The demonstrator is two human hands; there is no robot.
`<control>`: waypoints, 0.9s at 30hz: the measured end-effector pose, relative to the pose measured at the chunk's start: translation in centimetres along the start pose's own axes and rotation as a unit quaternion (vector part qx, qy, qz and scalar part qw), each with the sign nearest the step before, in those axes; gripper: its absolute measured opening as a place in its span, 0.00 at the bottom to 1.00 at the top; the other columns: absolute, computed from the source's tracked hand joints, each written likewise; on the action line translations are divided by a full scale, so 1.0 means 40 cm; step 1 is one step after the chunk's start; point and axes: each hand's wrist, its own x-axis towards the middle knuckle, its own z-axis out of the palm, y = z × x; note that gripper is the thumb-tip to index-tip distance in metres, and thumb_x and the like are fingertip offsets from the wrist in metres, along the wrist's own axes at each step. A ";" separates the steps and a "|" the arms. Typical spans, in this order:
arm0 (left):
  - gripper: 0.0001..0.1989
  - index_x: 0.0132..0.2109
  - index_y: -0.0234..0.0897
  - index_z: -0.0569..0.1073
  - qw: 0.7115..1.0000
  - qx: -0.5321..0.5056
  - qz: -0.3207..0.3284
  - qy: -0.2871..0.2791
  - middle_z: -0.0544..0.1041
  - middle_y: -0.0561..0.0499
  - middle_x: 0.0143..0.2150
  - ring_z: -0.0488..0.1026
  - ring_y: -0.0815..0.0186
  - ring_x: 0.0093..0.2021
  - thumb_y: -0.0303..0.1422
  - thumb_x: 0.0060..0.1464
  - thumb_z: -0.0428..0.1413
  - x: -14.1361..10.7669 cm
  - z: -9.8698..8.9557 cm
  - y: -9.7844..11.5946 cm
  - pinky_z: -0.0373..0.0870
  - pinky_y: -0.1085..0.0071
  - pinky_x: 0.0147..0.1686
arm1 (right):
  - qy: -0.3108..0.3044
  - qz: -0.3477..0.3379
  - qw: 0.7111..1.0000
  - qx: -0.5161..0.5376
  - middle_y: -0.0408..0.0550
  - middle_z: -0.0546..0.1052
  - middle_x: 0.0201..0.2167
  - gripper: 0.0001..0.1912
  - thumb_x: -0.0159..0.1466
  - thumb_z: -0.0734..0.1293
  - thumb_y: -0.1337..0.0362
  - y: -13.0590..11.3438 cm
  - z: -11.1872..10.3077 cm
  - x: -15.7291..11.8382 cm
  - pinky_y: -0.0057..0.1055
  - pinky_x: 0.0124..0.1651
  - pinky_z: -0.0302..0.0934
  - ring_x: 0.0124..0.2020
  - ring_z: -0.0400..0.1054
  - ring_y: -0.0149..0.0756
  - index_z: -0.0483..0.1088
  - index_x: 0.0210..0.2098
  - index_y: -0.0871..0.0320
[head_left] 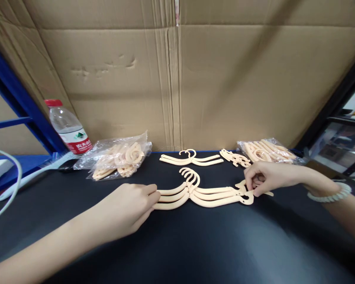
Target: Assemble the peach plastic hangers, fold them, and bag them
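Observation:
Three cream plastic hangers [214, 203] lie overlapped in the middle of the black tabletop, their hooks pointing away from me. My left hand [133, 205] is closed on the left arm ends of these hangers. At their right ends, my right hand [258, 179] pinches a small hooked end piece [248, 198] between thumb and fingers. That piece touches the tip of the nearest hanger. Another end piece partly shows behind it, and my fingers hide some of it. Farther back, two more hangers [192, 159] lie side by side.
A heap of loose small end pieces [235, 157] lies at the back right, beside a clear bag of hanger parts [269, 150]. Another bag of parts [118, 156] and a red-capped water bottle [69, 128] stand at the back left. Cardboard [121, 79] walls the far edge.

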 end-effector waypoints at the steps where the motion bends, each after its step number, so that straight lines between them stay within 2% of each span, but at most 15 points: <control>1: 0.08 0.32 0.38 0.67 1.000 0.001 -0.001 0.010 0.71 0.51 0.30 0.69 0.65 0.24 0.21 0.55 0.49 0.002 0.004 -0.004 0.57 0.69 0.23 | 0.017 -0.002 1.000 -0.018 0.45 0.75 0.22 0.07 0.55 0.70 0.62 0.003 0.002 0.003 0.27 0.27 0.57 0.24 0.66 0.32 0.78 0.30 0.59; 6: 0.08 0.32 0.38 0.68 0.999 0.020 -0.009 0.042 0.70 0.50 0.30 0.69 0.64 0.25 0.23 0.57 0.48 0.012 0.025 -0.017 0.56 0.69 0.23 | 0.062 0.017 0.996 -0.054 0.44 0.73 0.19 0.05 0.55 0.68 0.63 0.012 0.007 0.013 0.27 0.25 0.55 0.23 0.65 0.33 0.76 0.28 0.58; 10: 0.08 0.34 0.37 0.69 0.998 0.045 -0.018 0.037 0.71 0.49 0.32 0.71 0.61 0.29 0.24 0.59 0.47 0.015 0.034 -0.028 0.58 0.68 0.25 | 0.078 0.019 0.995 -0.053 0.43 0.73 0.18 0.05 0.55 0.69 0.63 0.019 0.006 0.015 0.28 0.25 0.56 0.22 0.65 0.33 0.75 0.27 0.58; 13: 0.04 0.37 0.38 0.70 0.998 0.046 -0.026 0.040 0.72 0.49 0.33 0.72 0.59 0.32 0.27 0.57 0.50 0.011 0.032 -0.034 0.60 0.67 0.27 | 0.087 0.010 0.995 -0.039 0.44 0.74 0.19 0.08 0.55 0.70 0.59 0.029 -0.001 0.015 0.29 0.26 0.56 0.23 0.66 0.34 0.75 0.29 0.58; 15: 0.03 0.37 0.38 0.70 0.998 0.043 -0.030 0.044 0.73 0.49 0.33 0.72 0.59 0.32 0.30 0.56 0.52 0.009 0.024 -0.034 0.60 0.67 0.27 | 0.132 0.002 0.991 -0.033 0.45 0.75 0.23 0.12 0.57 0.69 0.54 0.040 -0.008 0.017 0.29 0.27 0.57 0.25 0.67 0.36 0.75 0.30 0.57; 18: 0.04 0.36 0.38 0.70 0.997 0.048 -0.031 0.058 0.73 0.50 0.32 0.72 0.60 0.30 0.32 0.57 0.52 0.011 0.010 -0.033 0.59 0.67 0.26 | 0.281 0.008 0.956 -0.081 0.48 0.77 0.27 0.15 0.62 0.63 0.53 0.068 -0.021 0.024 0.32 0.30 0.58 0.28 0.69 0.38 0.74 0.33 0.57; 21: 0.07 0.37 0.37 0.70 0.993 0.057 -0.036 0.097 0.73 0.50 0.31 0.72 0.60 0.29 0.34 0.60 0.49 0.016 0.007 -0.036 0.58 0.68 0.25 | 0.393 0.022 0.891 -0.227 0.52 0.77 0.28 0.14 0.63 0.58 0.60 0.106 -0.028 0.034 0.37 0.35 0.59 0.31 0.69 0.43 0.74 0.34 0.58; 23: 0.09 0.40 0.37 0.70 0.990 0.035 -0.049 0.127 0.74 0.49 0.33 0.73 0.61 0.31 0.34 0.62 0.47 0.020 0.015 -0.043 0.61 0.68 0.27 | 0.417 0.026 0.864 -0.283 0.55 0.77 0.29 0.16 0.63 0.56 0.62 0.130 -0.026 0.041 0.40 0.39 0.59 0.34 0.69 0.47 0.76 0.35 0.59; 27: 0.10 0.42 0.36 0.70 0.978 -0.084 -0.093 0.168 0.74 0.48 0.37 0.74 0.62 0.34 0.34 0.63 0.46 0.031 0.043 -0.064 0.68 0.68 0.34 | 0.407 0.017 0.865 -0.293 0.55 0.77 0.31 0.18 0.65 0.56 0.60 0.156 -0.011 0.060 0.42 0.41 0.60 0.38 0.68 0.50 0.77 0.37 0.58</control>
